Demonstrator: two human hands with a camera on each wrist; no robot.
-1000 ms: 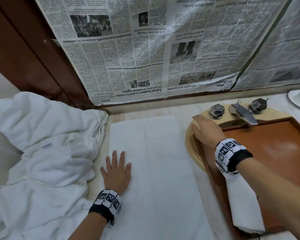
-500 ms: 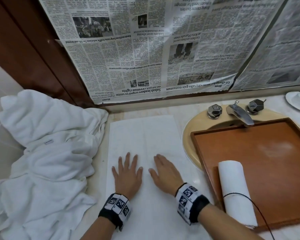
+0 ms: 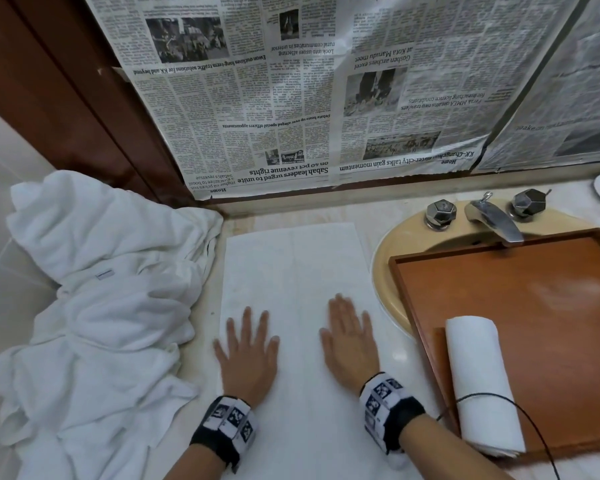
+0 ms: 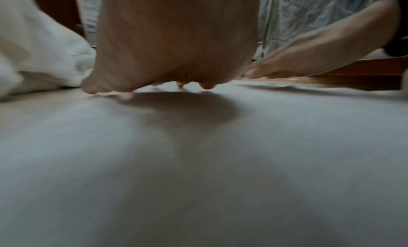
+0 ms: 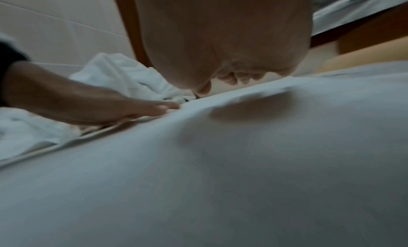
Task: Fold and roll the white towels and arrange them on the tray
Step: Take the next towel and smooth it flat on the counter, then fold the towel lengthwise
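While pressing flat on the folded white towel (image 3: 291, 306), left hand (image 3: 248, 355) and right hand (image 3: 349, 348), fingers spread, gripping nothing. Rolled towel (image 3: 478, 382) on wooden tray (image 3: 551, 306) rightward. Farther left, heaped towels (image 3: 101, 289). Uneven pressure risked skewing the fold.

- Flat towel (image 3: 291, 271): white cloth, matt, fine weave.
- Tray (image 3: 551, 323): brown wood, smooth, slight sheen.
- Faucet (image 3: 496, 220): polished metal, glossy.
- Wall covering (image 3: 291, 98): printed newspaper, creased.

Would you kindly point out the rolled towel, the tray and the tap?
rolled towel (image 3: 478, 379), head view, middle of the roll.
tray (image 3: 551, 306), head view, bare wooden floor.
tap (image 3: 496, 220), head view, top of the spout.
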